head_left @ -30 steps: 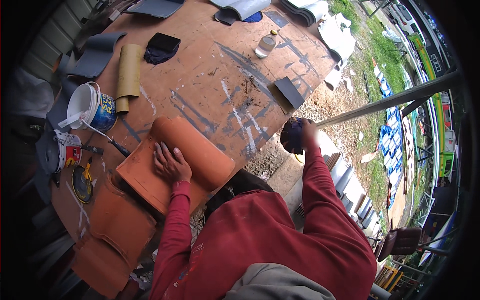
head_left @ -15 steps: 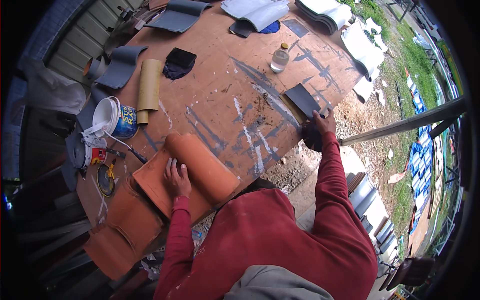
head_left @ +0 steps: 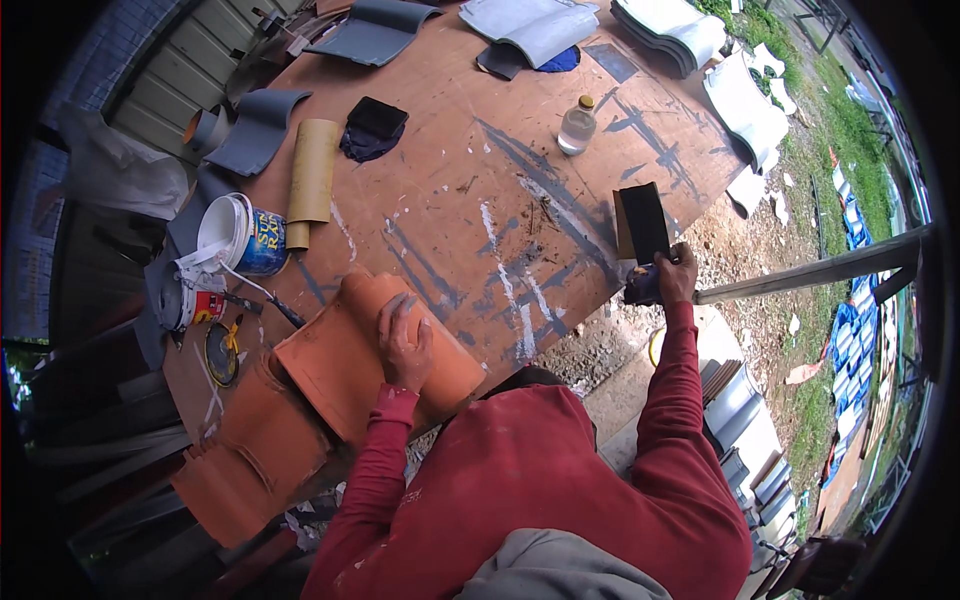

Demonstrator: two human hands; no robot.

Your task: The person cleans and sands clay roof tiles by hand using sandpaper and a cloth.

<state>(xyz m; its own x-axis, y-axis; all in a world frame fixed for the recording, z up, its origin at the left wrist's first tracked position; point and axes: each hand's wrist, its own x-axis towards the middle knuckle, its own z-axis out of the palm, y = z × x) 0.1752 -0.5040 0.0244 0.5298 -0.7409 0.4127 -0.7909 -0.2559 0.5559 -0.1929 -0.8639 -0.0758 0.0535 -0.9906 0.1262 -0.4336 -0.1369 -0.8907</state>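
One orange, wave-shaped, clay-like roof tile (head_left: 335, 362), at the near edge of a brown wooden table (head_left: 430, 180), presumably heavy, rigid, brittle, best gripped by opposite edges; left hand (head_left: 405, 342) loosely open across its ridge, right hand (head_left: 678, 272) pinching a light, flexible-looking black rectangular sheet (head_left: 647, 222).

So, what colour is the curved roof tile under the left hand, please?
The tile is orange-brown, clearest in the head view.
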